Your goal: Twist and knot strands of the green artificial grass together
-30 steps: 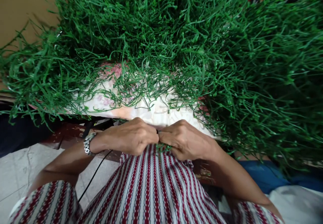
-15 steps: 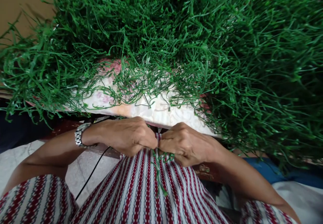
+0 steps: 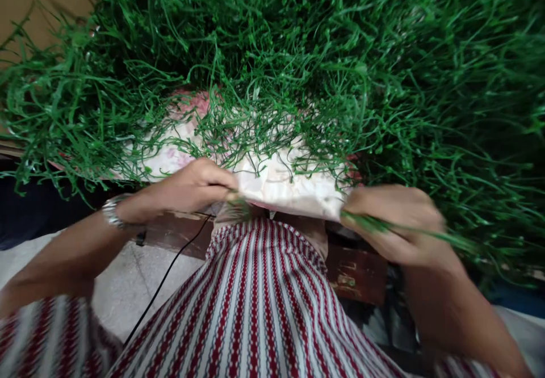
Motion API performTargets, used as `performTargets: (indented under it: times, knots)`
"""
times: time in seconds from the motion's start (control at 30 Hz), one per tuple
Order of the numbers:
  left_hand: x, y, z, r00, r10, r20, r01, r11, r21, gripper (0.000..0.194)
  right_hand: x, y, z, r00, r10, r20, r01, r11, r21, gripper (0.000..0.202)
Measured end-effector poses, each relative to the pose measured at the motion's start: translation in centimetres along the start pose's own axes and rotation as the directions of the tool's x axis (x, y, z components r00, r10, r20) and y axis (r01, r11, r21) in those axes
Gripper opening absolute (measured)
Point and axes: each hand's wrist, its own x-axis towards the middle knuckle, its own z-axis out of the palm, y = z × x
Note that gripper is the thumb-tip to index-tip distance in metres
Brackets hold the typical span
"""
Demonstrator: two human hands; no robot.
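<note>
My left hand (image 3: 193, 185), with fingers closed, is over the near edge of the work surface. A blurred green tuft (image 3: 239, 206) pokes out below its fingertips. Farther right, my right hand (image 3: 395, 216) is closed around thin green stems (image 3: 370, 222), whose long ends trail toward the right. Both hands are smeared by motion and well apart. Beyond them spreads a large tangled heap of thin green stems with small bud-like tips (image 3: 272, 43); whether they are plastic or real I cannot tell.
A flower-patterned white cover (image 3: 289, 188) lies under the heap's near edge. Striped red and white cloth (image 3: 255, 310) covers my lap. A black cable (image 3: 166, 276) runs down on the left above the pale floor (image 3: 114, 293). Brown wood (image 3: 357, 276) shows below the cover.
My hands were together over my lap, with green stems hanging between them. They have moved apart, the left to the left and up, the right to the right, each with green in it.
</note>
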Motion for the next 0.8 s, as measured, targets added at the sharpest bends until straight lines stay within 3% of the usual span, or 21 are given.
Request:
performTargets:
  times: [0.2,0.33,0.47,0.57,0.7,0.8]
  knots:
    - [3.0,0.8,2.2,0.976,-0.135,-0.172,0.111,0.984,-0.142,0.02,2.2,0.8,1.5,0.986,0.078,-0.148,-0.079,0.997,-0.001,0.009]
    - [3.4,0.4,2.7,0.954,-0.173,-0.244,0.114,0.965,-0.238,0.024,2.4,0.6,3.2,0.981,0.144,-0.131,-0.137,0.989,0.064,0.01]
    - [3.5,-0.2,3.1,0.931,-0.155,-0.331,0.054,0.954,-0.294,0.027,2.2,0.3,5.1,0.92,0.33,-0.21,-0.296,0.939,0.177,0.014]
    - [3.8,-0.5,3.7,0.905,-0.163,-0.392,0.022,0.94,-0.339,0.024,2.3,0.0,6.0,0.892,0.425,-0.155,-0.379,0.889,0.257,0.014]
    - [3.9,-1.2,4.5,0.876,-0.186,-0.446,-0.058,0.876,-0.479,0.021,2.6,0.2,6.9,0.861,0.496,-0.117,-0.45,0.848,0.281,0.033]
    - [3.8,-1.6,4.9,0.873,-0.2,-0.446,-0.085,0.835,-0.543,0.02,2.7,0.5,7.7,0.865,0.495,-0.077,-0.456,0.843,0.286,0.032]
